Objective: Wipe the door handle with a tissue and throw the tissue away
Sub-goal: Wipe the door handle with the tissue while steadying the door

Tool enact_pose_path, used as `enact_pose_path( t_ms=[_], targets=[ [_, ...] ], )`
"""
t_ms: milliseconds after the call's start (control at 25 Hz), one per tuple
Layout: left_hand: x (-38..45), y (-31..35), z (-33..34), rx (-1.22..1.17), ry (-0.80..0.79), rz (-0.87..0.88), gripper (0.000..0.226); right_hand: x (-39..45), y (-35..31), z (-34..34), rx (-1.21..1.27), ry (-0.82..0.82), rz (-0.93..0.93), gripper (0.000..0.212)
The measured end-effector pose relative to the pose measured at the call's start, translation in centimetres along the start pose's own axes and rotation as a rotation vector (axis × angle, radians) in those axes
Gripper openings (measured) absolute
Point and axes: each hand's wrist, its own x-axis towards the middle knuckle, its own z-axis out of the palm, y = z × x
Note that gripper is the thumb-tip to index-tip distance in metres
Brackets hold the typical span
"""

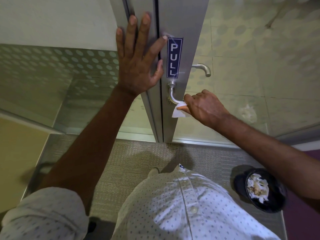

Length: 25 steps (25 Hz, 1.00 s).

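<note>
Brushed-steel curved handle (173,96) gripped through crumpled white tissue (179,111) by right hand (202,108).

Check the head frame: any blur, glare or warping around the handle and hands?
Head view: strong wide-angle bowing of the door frame; left hand fingertips slightly motion-blurred; door handle, tissue and right hand sharp; faint smear glare on the PULL sticker; dim, greenish light.

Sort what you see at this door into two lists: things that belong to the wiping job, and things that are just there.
Belongs to the job:
- door handle
- tissue, held in the right hand
- bin on the floor
- left hand, flat against the door frame

Just there:
- PULL sign
- second handle behind the glass
- carpet
</note>
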Motion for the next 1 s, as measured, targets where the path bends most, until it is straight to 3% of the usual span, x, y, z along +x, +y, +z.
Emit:
enact_pose_path(
  t_ms=[200,280,400,560,640,720,840,1000],
  targets=[
    [0.2,0.1,-0.1,-0.005,-0.004,0.000,0.066,-2.9,1.4,2.6,0.053,0.155,-0.030,0.022],
    [0.3,0.2,-0.2,-0.005,-0.010,0.000,0.065,-3.4,2.1,3.1,0.023,0.158,-0.054,0.026],
    [0.4,0.3,-0.4,-0.003,-0.012,0.001,0.062,-2.2,2.3,2.0,0.024,0.122,-0.088,0.016],
    [0.5,0.3,-0.4,-0.005,0.004,-0.005,0.064,-0.3,2.6,0.2,0.118,-0.025,-0.108,0.053],
    [0.4,0.3,-0.4,-0.010,0.004,-0.009,0.065,-0.2,2.7,0.3,0.149,-0.028,-0.098,0.059],
    [0.4,0.3,-0.4,-0.017,0.000,-0.011,0.064,-0.8,2.6,1.1,0.160,0.048,-0.089,0.051],
    [0.3,0.2,-0.3,-0.006,-0.009,-0.006,0.064,-2.8,3.2,3.3,0.133,0.187,-0.118,0.021],
    [0.1,0.1,-0.1,0.016,-0.022,-0.002,0.065,-2.6,3.9,3.9,0.080,0.176,-0.157,0.014]
  ],
)
